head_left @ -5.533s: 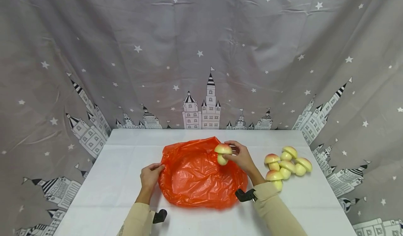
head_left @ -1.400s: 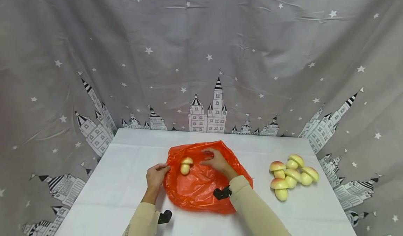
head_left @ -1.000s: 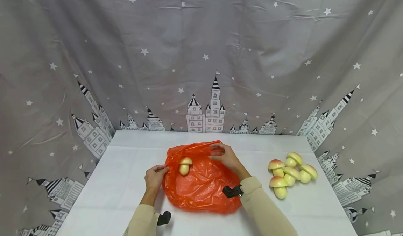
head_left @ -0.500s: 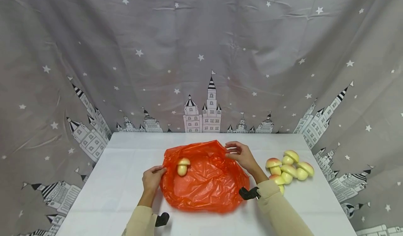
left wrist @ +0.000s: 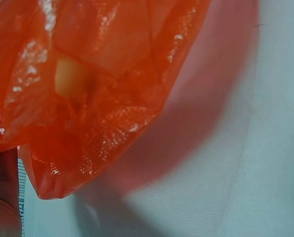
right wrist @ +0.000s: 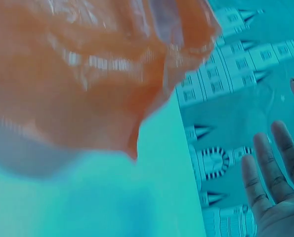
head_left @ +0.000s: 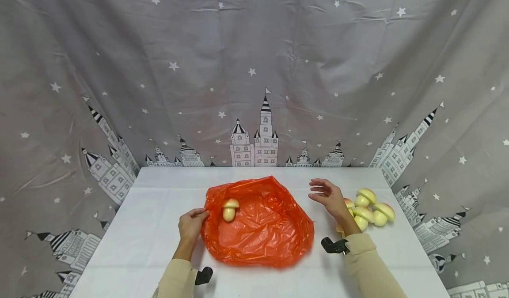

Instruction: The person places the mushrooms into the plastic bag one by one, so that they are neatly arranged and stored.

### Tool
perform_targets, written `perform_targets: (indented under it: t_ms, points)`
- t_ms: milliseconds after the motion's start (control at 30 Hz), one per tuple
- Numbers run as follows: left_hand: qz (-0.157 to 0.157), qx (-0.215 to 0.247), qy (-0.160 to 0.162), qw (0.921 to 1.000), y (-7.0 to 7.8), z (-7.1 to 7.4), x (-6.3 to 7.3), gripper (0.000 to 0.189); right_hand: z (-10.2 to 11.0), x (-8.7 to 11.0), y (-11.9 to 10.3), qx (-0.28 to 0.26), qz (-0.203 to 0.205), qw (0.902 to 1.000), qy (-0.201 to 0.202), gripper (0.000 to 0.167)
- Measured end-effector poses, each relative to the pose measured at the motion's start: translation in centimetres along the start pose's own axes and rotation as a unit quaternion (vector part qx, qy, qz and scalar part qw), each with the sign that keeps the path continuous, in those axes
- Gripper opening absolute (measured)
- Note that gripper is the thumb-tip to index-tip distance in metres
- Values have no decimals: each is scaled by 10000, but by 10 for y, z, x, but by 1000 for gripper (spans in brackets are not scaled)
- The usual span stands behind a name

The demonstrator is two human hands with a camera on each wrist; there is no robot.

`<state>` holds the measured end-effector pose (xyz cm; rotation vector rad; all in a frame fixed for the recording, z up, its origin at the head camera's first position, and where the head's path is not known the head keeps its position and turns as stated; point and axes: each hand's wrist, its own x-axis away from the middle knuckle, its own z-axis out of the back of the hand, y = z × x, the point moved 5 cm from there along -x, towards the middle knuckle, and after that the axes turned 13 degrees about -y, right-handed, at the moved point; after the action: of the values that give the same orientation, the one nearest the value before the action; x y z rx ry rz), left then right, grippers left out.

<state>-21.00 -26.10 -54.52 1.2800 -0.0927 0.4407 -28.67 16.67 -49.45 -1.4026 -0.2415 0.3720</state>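
A red-orange plastic bag (head_left: 258,240) lies spread with its mouth up in the middle of the table. My left hand (head_left: 190,225) pinches its left rim between thumb and fingers. Inside, near that rim, lies one toy mushroom (head_left: 229,210) with a yellow cap and pale stem; through the plastic in the left wrist view it is a pale blur. My right hand (head_left: 330,197) holds nothing, its fingers apart and slightly bent, between the bag and a cluster of several toy mushrooms (head_left: 363,214). My right forearm partly hides that cluster's left side. Straight fingers (right wrist: 268,165) show in the right wrist view.
The white-covered table (head_left: 159,201) ends at the back against a grey curtain (head_left: 254,37) printed with stars and castles. A black wrist device (head_left: 203,276) sits by my left sleeve, another black wrist device (head_left: 334,246) by my right.
The mushroom that my right hand held over the bag now lies inside at the left. My right hand has let go and moved right, out past the bag. My left hand keeps its grip.
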Motion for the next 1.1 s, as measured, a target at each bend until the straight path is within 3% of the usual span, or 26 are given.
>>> perform_targets:
  t_ms: [333, 600, 833, 1100]
  points:
    - [4, -32, 73, 10000, 0, 4, 2, 32, 40, 24, 13, 370, -28, 9974, 619, 54]
    - [-27, 112, 34, 9999, 2, 0, 1, 29, 93, 51, 23, 740, 49, 9830, 1680, 46]
    - [-14, 299, 24, 9995, 4, -4, 0, 28, 136, 74, 28, 1267, -788, 9510, 2708, 42]
    - [-47, 146, 71, 9999, 1, 3, 3, 28, 154, 95, 47, 1080, -1492, 9366, 2981, 51]
